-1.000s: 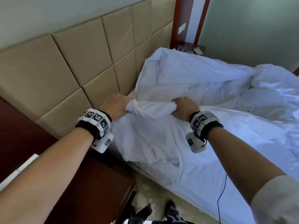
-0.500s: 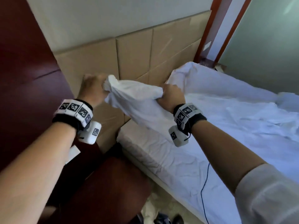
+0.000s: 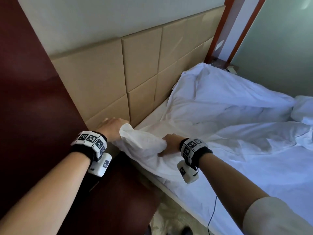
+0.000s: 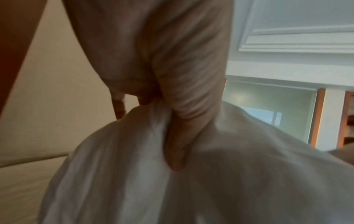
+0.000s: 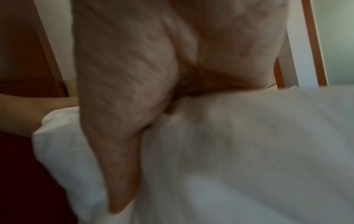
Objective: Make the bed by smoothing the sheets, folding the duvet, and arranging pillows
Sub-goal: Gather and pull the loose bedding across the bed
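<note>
Hotel bed point(image 3: 254, 192) by padded headboard point(image 3: 144, 73) | sheet point(image 3: 144, 146) corner at head-side edge | left hand point(image 3: 111, 128), right hand point(image 3: 171, 145) fingers bunched round it, likely to pull it taut | duvet point(image 3: 237, 102) rumpled beyond

A person stands at the near corner of the bed point(image 3: 254, 192), its padded headboard point(image 3: 135, 78) rising behind it along the wall. The left hand point(image 3: 111, 129) holds one end of a bunched sheet point(image 3: 142, 146) beside the headboard, and the right hand point(image 3: 171, 145) grips it further right, over the mattress edge. A nightstand point(image 3: 118, 192) sits left of the bed, below the left wrist. A heaped duvet point(image 3: 237, 102) lies across the far side, behind both hands.
</note>
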The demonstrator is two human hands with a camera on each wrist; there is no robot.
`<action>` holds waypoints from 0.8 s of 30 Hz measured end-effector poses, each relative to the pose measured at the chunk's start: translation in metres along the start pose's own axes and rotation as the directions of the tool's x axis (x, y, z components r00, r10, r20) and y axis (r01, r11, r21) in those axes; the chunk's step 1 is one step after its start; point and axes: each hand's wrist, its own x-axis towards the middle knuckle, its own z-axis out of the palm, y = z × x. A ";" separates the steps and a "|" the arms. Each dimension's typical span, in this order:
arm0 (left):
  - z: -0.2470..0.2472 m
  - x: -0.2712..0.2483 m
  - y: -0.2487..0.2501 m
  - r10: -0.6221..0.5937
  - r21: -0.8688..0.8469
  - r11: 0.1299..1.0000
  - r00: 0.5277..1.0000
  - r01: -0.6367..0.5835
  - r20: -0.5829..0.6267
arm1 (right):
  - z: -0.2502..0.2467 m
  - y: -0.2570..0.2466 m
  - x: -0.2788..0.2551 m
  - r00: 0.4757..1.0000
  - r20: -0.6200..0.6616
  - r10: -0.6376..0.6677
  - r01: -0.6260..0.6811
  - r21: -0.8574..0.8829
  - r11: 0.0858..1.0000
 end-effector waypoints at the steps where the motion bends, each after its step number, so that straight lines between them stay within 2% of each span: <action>1: -0.002 0.001 0.002 0.027 -0.050 0.998 0.999 -0.026 0.024 | 0.000 0.002 0.002 0.999 0.054 0.001 -0.001 -0.001 1.000; 4: 0.000 0.002 0.001 0.062 -0.150 0.987 0.996 -0.053 0.056 | -0.002 0.008 0.006 0.991 0.132 -0.001 0.004 -0.022 1.000; 7: 0.009 0.007 -0.005 -0.003 -0.108 0.994 0.998 -0.003 -0.060 | -0.006 0.011 0.014 1.000 0.012 -0.007 0.008 -0.057 0.998; 10: 0.013 0.014 -0.019 -0.087 -0.219 0.974 0.983 0.051 -0.162 | -0.009 0.008 0.031 0.994 -0.090 -0.059 0.052 -0.079 0.996; 14: 0.014 0.028 -0.041 -0.145 -0.352 0.935 0.955 0.047 -0.257 | -0.024 0.002 0.056 0.991 -0.016 -0.133 0.132 -0.061 0.989; 19: 0.024 0.055 -0.049 -0.283 -0.362 0.907 0.948 0.216 -0.145 | -0.044 0.013 0.107 0.983 -0.007 -0.182 0.182 -0.018 0.983; 24: 0.056 0.104 -0.044 -0.325 -0.380 0.878 0.945 0.290 -0.031 | -0.063 0.050 0.171 0.984 0.071 -0.163 0.167 -0.059 0.984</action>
